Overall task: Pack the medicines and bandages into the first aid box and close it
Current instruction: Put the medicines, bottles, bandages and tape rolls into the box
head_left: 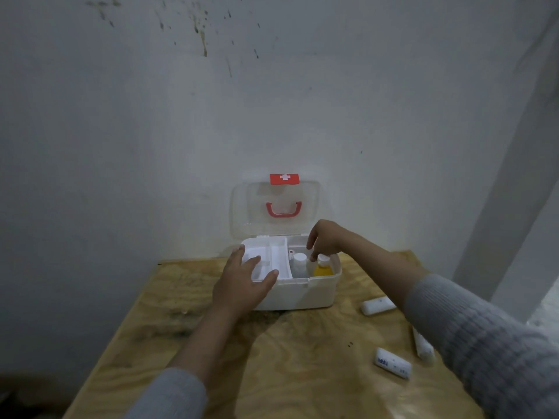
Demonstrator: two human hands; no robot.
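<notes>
First aid box (298,293) was observed at the centre of the frame, set on the wooden table (272,358) close to the wall, its body white. The clear lid (273,207) was stood open and upright behind it, red handle and red cross tab uppermost, presumably so that both hands could reach in freely. A white inner tray (269,261) was seated over the left half of the box; the right half was left uncovered, giving access to the deeper compartment.

In that compartment a white bottle (299,263) and a yellow bottle (323,267) were seen standing upright, side by side. The right hand (325,238) was held above them, fingers pointing down with the fingertips at the cap of the yellow bottle; whether the cap was pinched or merely touched could not be told. It was judged that this bottle was being settled into place.

The left hand (246,282) was laid open, fingers spread, over the near left corner of the box and the tray edge, clamped on nothing; it was judged to be steadying the box against the push of the other hand.

Three white bandage rolls (378,305) (393,362) (423,347) were noted on the table at the lower right of the frame, well apart from the box and partly behind the right sleeve. Packing was therefore judged incomplete, the lid not yet lowered.
</notes>
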